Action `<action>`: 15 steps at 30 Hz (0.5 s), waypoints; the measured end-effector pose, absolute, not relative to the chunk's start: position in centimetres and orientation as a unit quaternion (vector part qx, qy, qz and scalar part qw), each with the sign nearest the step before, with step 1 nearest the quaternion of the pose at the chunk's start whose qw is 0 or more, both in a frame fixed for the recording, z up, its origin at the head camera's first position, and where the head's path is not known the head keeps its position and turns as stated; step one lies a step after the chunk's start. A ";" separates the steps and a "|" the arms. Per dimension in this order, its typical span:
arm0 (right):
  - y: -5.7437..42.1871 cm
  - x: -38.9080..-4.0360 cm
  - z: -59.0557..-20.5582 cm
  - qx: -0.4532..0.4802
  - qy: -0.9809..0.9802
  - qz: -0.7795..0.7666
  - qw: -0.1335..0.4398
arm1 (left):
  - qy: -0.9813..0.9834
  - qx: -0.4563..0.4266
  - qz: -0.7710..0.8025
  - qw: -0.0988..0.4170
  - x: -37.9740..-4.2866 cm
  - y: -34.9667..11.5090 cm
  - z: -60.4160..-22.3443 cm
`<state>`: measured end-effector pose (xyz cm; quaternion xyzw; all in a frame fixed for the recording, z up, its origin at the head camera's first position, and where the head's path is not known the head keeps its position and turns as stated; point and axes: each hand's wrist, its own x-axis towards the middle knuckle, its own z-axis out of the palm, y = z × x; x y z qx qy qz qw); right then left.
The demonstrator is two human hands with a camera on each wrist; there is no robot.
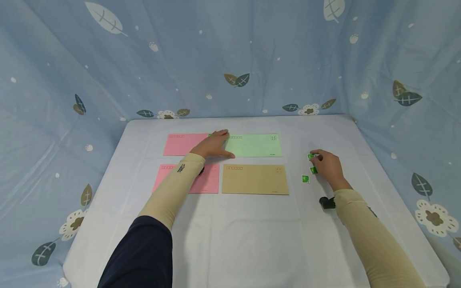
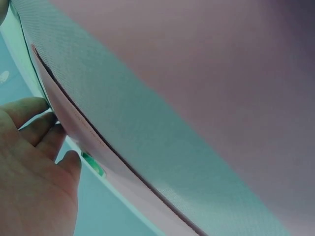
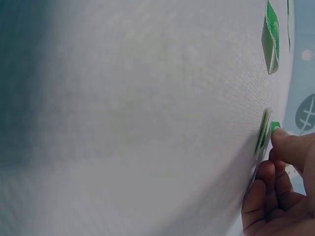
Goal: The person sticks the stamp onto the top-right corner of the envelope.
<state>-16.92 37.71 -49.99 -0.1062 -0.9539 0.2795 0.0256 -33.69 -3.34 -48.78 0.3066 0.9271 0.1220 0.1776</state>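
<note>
My left hand [image 1: 215,145] lies across the back pink envelope [image 1: 180,146] and the left edge of the green envelope [image 1: 253,146], fingers extended and holding nothing. A green stamp [image 2: 93,164] sits at that pink envelope's corner, partly hidden by this hand in the head view. At the right side, my right hand [image 1: 328,166] pinches a small green stamp [image 3: 275,126] between thumb and fingertip, low over the table. Close by lie two more green stamps, one stamp [image 1: 313,170] beneath the hand and another stamp [image 1: 305,179] nearer the front.
In the front row are a second pink envelope [image 1: 209,182], partly covered by the left forearm, and a tan envelope [image 1: 255,179]. All rest on a white-covered table [image 1: 252,240]. A blue patterned curtain [image 1: 201,60] hangs behind and at both sides.
</note>
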 end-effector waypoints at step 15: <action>37.6 -16.9 -49.7 -0.097 -0.949 0.296 0.042 | 0.929 0.303 0.122 0.174 -33.6 -3.2 -48.7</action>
